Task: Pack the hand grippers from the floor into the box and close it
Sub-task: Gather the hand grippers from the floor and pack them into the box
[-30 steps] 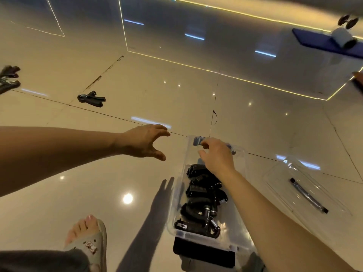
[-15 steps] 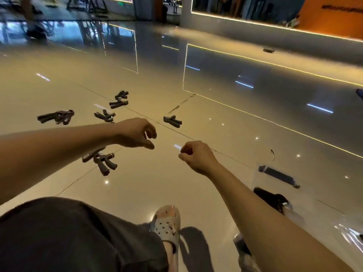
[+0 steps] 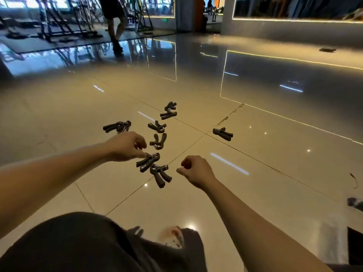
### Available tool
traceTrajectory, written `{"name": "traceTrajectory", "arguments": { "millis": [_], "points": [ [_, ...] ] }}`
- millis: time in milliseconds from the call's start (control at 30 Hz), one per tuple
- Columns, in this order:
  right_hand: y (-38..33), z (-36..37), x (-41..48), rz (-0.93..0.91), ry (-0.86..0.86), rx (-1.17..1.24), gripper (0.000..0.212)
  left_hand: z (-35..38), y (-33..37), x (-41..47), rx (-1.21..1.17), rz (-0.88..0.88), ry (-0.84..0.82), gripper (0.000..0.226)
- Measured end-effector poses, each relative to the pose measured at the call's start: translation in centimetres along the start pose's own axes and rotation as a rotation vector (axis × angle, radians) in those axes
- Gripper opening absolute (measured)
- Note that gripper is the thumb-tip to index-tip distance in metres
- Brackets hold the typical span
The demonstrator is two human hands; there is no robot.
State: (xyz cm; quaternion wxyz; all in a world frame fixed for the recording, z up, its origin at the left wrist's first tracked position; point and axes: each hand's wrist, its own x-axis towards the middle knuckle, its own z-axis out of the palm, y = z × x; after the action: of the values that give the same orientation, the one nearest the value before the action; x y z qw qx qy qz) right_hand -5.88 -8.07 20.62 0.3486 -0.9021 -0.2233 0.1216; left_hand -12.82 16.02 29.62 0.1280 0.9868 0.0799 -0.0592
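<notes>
Several black hand grippers lie scattered on the glossy tile floor ahead of me. The nearest two [image 3: 148, 161] [image 3: 160, 174] lie touching, and my left hand [image 3: 126, 146] hovers at the handle end of the first with its fingers curled in; nothing is clearly held. My right hand [image 3: 196, 169] is a loose fist just right of that pair, holding nothing. Other hand grippers lie farther out: one [image 3: 158, 141], one [image 3: 157, 126], a stacked pair [image 3: 169, 112], one to the left [image 3: 117, 126] and one alone to the right [image 3: 223, 133]. The box is out of view.
My bent knee in dark shorts [image 3: 78, 242] and my sandalled foot [image 3: 172, 236] fill the lower frame. A person [image 3: 115, 22] walks past gym machines [image 3: 59, 20] at the back. A black cord [image 3: 353, 180] and blurred dark items [image 3: 354, 203] lie at the right edge.
My view has swung left, away from the box and up to the scattered hand grippers. Both hands left the box; the left one now hangs over the nearest gripper and the right one has curled into a fist.
</notes>
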Motion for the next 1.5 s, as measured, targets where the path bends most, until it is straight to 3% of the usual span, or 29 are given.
{"name": "traceTrajectory", "arguments": {
  "millis": [167, 367, 767, 933, 1200, 1333, 1500],
  "points": [
    [1.0, 6.4, 6.2, 0.038, -0.037, -0.065, 0.034, 7.1, -7.1, 2.8, -0.109, -0.140, 0.062, 0.044],
    [3.5, 14.5, 12.4, 0.085, -0.119, -0.169, 0.044, 14.5, -13.9, 8.5, -0.142, -0.272, -0.015, 0.059],
    [8.4, 23.4, 20.6, 0.027, -0.210, -0.450, 0.079, 23.7, -17.8, 22.2, -0.177, -0.345, 0.043, 0.051],
    [10.1, 23.6, 20.8, -0.006, -0.208, -0.510, 0.058, 26.4, -19.3, 23.7, -0.137, -0.307, 0.020, 0.032],
    [12.9, 21.8, 20.8, 0.021, -0.140, -0.604, 0.050, 28.4, -18.2, 23.6, -0.072, -0.463, 0.008, 0.068],
    [13.1, 21.8, 20.4, 0.035, -0.135, -0.582, 0.050, 28.8, -17.5, 22.7, -0.160, -0.554, 0.021, 0.074],
    [13.3, 20.5, 18.7, 0.088, -0.171, -0.514, 0.047, 28.1, -17.2, 20.5, -0.359, -0.509, -0.004, 0.067]
  ]
}}
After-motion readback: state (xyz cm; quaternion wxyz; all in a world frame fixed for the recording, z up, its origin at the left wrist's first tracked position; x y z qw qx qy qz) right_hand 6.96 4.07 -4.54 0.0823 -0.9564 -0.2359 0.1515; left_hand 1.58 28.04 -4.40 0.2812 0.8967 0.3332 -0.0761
